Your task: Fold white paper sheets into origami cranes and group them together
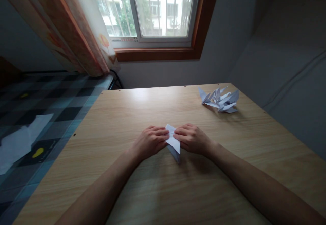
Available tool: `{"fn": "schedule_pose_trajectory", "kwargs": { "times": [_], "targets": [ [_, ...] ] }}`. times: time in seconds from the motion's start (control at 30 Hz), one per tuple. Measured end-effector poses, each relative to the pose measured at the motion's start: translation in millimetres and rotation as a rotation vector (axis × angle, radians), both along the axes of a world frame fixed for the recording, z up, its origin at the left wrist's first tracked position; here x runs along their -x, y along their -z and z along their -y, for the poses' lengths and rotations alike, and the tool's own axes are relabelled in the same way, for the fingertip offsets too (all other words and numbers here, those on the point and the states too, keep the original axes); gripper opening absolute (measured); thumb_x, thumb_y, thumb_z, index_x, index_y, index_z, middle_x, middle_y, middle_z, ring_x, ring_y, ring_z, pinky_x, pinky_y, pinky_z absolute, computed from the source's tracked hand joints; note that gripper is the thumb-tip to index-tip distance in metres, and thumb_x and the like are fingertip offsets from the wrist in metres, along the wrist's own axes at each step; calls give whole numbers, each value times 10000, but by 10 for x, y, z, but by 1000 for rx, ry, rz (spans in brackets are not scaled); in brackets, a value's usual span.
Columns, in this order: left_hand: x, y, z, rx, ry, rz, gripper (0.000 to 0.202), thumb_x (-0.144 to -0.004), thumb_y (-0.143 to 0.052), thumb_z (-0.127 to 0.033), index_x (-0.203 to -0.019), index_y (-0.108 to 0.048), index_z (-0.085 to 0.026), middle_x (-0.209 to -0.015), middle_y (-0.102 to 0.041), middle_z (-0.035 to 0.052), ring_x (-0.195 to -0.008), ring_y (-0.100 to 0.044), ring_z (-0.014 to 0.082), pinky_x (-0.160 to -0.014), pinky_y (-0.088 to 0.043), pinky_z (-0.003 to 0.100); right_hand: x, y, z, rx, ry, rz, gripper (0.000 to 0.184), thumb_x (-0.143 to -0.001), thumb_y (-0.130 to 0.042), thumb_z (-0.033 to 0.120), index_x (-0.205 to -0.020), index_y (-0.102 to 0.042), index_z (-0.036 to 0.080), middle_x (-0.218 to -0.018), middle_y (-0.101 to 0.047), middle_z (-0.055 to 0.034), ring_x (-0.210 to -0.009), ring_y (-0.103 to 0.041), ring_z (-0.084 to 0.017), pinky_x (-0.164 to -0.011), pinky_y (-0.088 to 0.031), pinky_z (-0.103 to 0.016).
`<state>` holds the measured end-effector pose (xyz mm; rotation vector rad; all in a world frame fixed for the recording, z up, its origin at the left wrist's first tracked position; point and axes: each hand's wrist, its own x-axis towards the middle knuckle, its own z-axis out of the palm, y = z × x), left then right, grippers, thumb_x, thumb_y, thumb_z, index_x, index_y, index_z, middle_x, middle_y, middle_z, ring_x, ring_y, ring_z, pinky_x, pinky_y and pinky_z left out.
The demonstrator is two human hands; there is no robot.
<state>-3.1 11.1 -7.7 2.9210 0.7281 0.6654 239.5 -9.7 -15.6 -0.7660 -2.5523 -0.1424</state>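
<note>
A small piece of folded white paper (173,142) is at the middle of the wooden table (122,113), its lower flap standing apart and pointing toward me. My left hand (153,139) grips its left edge, fingertips lying on top of the sheet. From the other side my right hand (191,137) pinches the right edge, with fingers bent over the paper. Both thumbs are hidden beneath the hands. Only a narrow strip of paper shows between the two sets of fingertips.
Several folded paper cranes (221,100) are heaped at the table's far right. Left of the table, loose white paper sheets (22,140) lie on a checked bedspread (71,99). A barred window (163,11) and a flowered curtain (84,31) are beyond.
</note>
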Motion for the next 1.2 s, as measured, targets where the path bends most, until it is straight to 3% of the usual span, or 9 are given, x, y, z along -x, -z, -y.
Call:
{"fn": "schedule_pose_trajectory", "kwargs": {
  "times": [0.13,0.33,0.47,0.63,0.87,1.0,1.13,1.2],
  "targets": [
    [-2,-46,3,58,-44,16,216,-932,-534,-316,-914,-736,-240,-1063,-734,33,-1012,-657,198,-889,-475,346,26,17,-12,134,33,-124,148,-921,-542,225,-851,-670,202,-937,-708,-70,-864,-617,-200,-818,-452,-346],
    [-38,-97,-25,236,-217,130,279,-884,-600,-303,-639,-659,-182,-766,-670,47,-753,-578,167,-740,-476,315,129,-6,-55,355,260,-307,305,-938,-532,274,-644,-552,197,-707,-615,-35,-748,-554,-184,-738,-431,-316],
    [-47,-109,-39,308,-269,139,270,-836,-663,-292,-600,-609,-172,-703,-624,30,-724,-544,163,-693,-450,297,161,-33,-55,440,348,-383,226,-876,-616,244,-675,-525,196,-664,-550,2,-657,-505,-158,-639,-383,-276],
    [-34,-104,-45,345,-272,155,280,-821,-681,-284,-580,-596,-169,-691,-613,21,-716,-535,156,-693,-432,291,150,-57,-53,493,305,-398,188,-773,-710,169,-695,-540,187,-678,-541,15,-658,-499,-147,-625,-367,-255],
    [-23,-94,-38,326,-249,150,263,-829,-651,-283,-597,-599,-171,-699,-620,28,-716,-538,161,-699,-441,303,132,-42,-70,516,311,-436,85,-816,-652,146,-747,-622,184,-679,-588,6,-650,-534,-146,-616,-395,-255],
    [19,-94,-34,324,-155,152,123,-782,-593,-140,-689,-664,-181,-753,-641,29,-764,-552,167,-738,-453,307,76,-7,-56,445,187,-420,122,-823,-611,118,-743,-667,192,-695,-656,-20,-711,-583,-172,-688,-456,-288],
    [58,-111,-23,331,-135,149,269,-707,-509,-47,-763,-720,-205,-814,-665,22,-811,-572,170,-792,-462,319,10,26,-30,392,62,-411,262,-783,-538,38,-827,-723,218,-868,-734,-33,-800,-622,-182,-773,-504,-319],
    [51,-135,-1,309,-136,123,247,-711,-515,-66,-748,-714,-207,-825,-665,23,-810,-569,173,-801,-459,326,-6,20,-7,388,52,-369,284,-755,-531,24,-814,-725,222,-900,-738,-24,-817,-620,-186,-796,-507,-331]
  ]
}}
